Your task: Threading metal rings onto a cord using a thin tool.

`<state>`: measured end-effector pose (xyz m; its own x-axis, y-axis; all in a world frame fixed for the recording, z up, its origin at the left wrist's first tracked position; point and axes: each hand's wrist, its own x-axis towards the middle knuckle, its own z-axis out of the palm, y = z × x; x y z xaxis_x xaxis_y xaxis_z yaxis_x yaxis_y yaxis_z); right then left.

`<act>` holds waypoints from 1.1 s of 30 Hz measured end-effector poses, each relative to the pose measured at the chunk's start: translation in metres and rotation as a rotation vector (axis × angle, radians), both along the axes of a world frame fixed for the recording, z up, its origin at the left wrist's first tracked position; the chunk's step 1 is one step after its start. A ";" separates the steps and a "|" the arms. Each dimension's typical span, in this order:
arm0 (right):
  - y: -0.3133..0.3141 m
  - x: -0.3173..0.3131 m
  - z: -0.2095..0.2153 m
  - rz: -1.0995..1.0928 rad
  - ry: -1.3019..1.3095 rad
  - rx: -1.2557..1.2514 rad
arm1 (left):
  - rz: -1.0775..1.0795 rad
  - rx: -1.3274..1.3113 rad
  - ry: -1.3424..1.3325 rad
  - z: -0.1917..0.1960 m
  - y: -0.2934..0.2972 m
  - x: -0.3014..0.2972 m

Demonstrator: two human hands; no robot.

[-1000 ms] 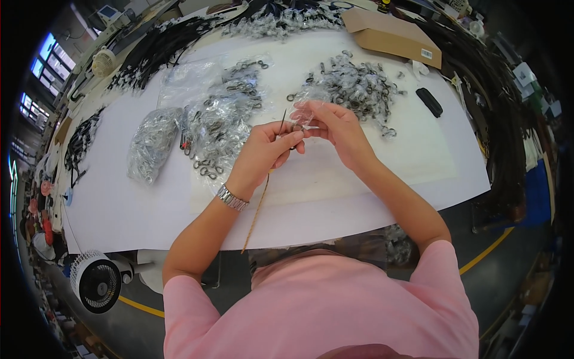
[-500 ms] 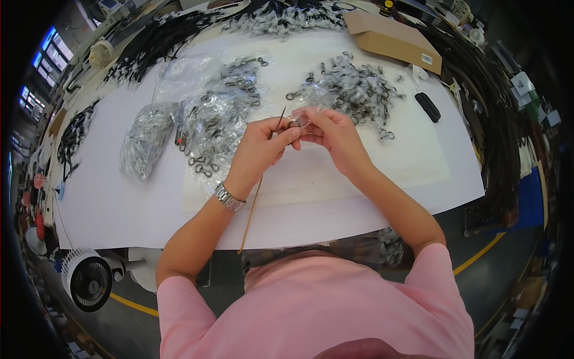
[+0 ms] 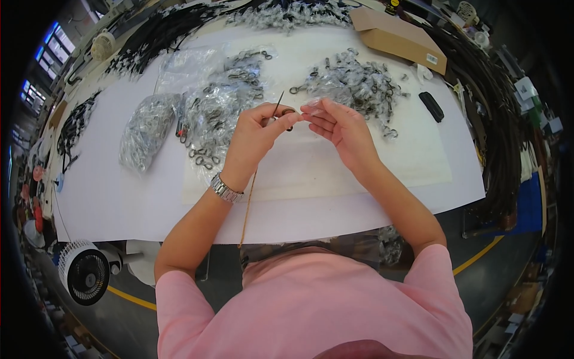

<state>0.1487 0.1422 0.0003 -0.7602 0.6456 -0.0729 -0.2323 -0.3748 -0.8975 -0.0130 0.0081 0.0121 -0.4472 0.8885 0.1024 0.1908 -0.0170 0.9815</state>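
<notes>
head view: your left hand (image 3: 256, 130) pinches a dark metal ring (image 3: 289, 109) and thin pointed tool (image 3: 279, 103) above the white tabletop (image 3: 119, 206); right hand (image 3: 347, 128) just beside, hold unclear. ring likely light, stiff, slippery; pinch its rim.

The person's bare left hand (image 3: 256, 131) grips a small, dark metal ring piece (image 3: 288, 112); a thin, dark, pointed rod (image 3: 279, 102) projects above it. The bare right hand (image 3: 345, 133) sits just beside, fingers bent; its grip is unclear to an onlooker. Beyond the hands, on the white sheet-covered table (image 3: 335, 212), lie a stuffed clear plastic bag (image 3: 146, 131), left, and a plastic-wrapped dark metal hardware pile (image 3: 362, 87), right.
</notes>
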 end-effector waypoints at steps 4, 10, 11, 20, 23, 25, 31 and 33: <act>-0.001 -0.001 -0.002 0.010 -0.014 0.025 | -0.002 0.029 -0.235 0.005 -0.002 0.003; -0.003 -0.002 -0.005 0.014 0.005 0.046 | 0.059 0.102 -0.211 0.004 -0.002 0.004; -0.004 -0.002 -0.004 0.018 0.005 0.052 | 0.063 0.119 -0.209 0.004 -0.003 0.005; -0.011 -0.006 -0.011 0.025 0.021 0.020 | 0.080 0.103 0.282 -0.008 0.006 0.008; -0.013 -0.004 -0.009 0.042 0.045 0.021 | 0.014 0.006 0.113 0.000 0.004 0.010; -0.014 -0.005 -0.008 0.053 0.063 0.028 | 0.009 0.029 0.056 -0.003 0.006 0.011; -0.015 -0.009 -0.010 0.121 0.113 0.064 | 0.025 0.091 -0.084 -0.005 0.008 0.027; -0.004 -0.007 -0.024 0.168 0.085 0.070 | -0.003 0.106 -0.072 -0.003 0.011 0.027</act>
